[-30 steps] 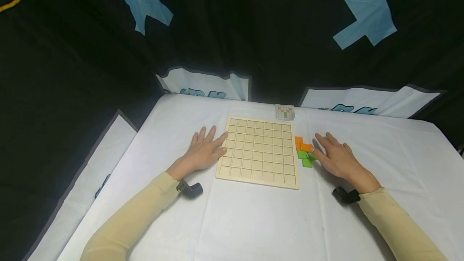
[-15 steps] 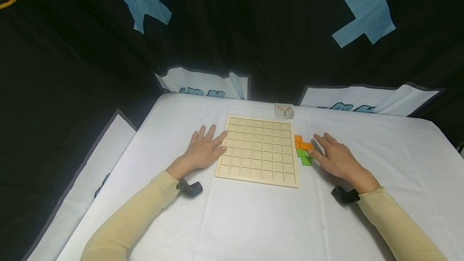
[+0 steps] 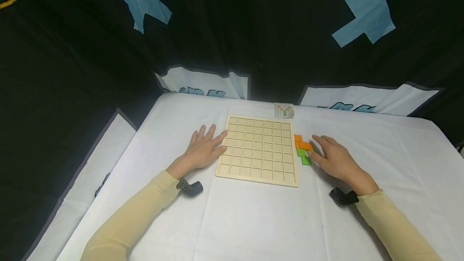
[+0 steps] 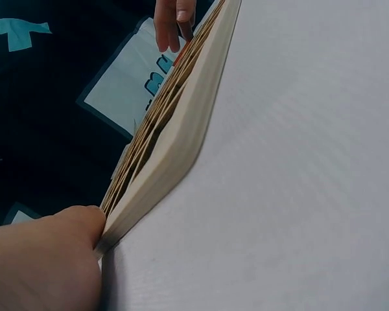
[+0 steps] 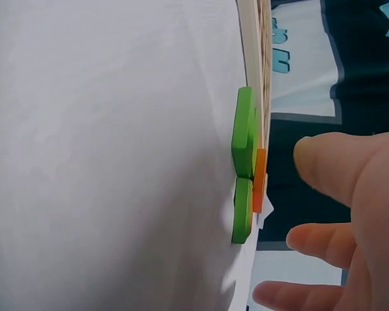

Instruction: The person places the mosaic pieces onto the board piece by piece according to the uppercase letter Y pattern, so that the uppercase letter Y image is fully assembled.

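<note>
A square wooden grid board (image 3: 256, 181) lies on the white table. My left hand (image 3: 204, 150) rests with spread fingers at the board's left edge, thumb and index finger touching it; the left wrist view shows the thumb (image 4: 84, 220) against the board's corner. Along the right edge lie orange pieces (image 3: 305, 146) and green pieces (image 3: 306, 160), close together and partly overlapping. Over them hovers my right hand (image 3: 338, 159), its fingers extended. In the right wrist view a gap shows between its thumb (image 5: 324, 162) and the green pieces (image 5: 244, 133); nothing is held.
A small card (image 3: 284, 110) with a printed coloured grid lies behind the board's far right corner. White table cloth (image 3: 253, 220) spreads around the board. A black curtain (image 3: 261, 31) with blue tape hangs behind the table.
My right hand has shifted slightly left, its fingers drawing a little closer together above the pieces. The left hand stays in place on the board's edge.
</note>
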Motion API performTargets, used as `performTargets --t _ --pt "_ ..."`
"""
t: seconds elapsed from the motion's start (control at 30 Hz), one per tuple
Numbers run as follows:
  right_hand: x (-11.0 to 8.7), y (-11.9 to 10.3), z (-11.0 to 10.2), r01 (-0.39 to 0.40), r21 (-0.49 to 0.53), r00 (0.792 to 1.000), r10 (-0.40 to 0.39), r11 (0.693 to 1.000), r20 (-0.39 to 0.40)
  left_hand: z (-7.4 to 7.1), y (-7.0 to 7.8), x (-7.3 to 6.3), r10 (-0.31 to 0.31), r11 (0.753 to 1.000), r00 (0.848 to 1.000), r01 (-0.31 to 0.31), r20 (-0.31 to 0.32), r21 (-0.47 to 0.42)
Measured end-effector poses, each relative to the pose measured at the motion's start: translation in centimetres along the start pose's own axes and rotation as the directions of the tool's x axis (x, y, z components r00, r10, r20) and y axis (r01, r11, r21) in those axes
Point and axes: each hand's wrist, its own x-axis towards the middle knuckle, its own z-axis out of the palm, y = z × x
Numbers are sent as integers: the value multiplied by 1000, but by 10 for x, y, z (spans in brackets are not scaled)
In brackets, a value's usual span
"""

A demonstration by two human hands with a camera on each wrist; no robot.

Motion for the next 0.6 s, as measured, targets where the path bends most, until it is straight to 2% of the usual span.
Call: performTargets --t 0.3,0.6 --pt "0 -2 3 -11 29 1000 11 1000 5 1 0 0 -6 1000 1000 6 2 4" --pt "2 -1 5 35 34 999 -34 999 -37 -1 1 -1 -10 1000 1000 10 9 2"
